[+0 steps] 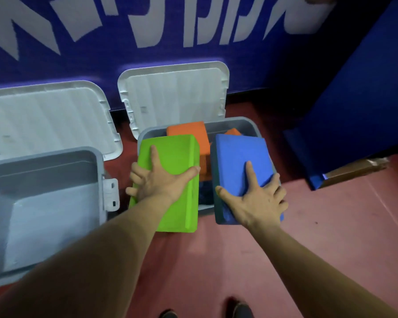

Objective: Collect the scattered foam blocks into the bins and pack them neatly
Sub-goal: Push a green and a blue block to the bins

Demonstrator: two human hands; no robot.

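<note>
My left hand (157,180) grips a green foam block (172,154) across its width, thumb on the right edge and fingers over the left edge. My right hand (255,198) grips a blue foam block (237,154) the same way, thumb on its left side. Both blocks hover over the near rim of a grey bin (253,126). Inside that bin stands an orange block (189,134), with a second orange block (233,132) partly hidden behind the blue one. A darker blue block lies low between my hands.
A second grey bin (55,175) stands open on the left. Two white lids (44,118) (175,95) lean against the blue printed wall. A blue mat (354,111) and a cardboard piece (354,171) lie at the right. The floor is red; my feet show at the bottom.
</note>
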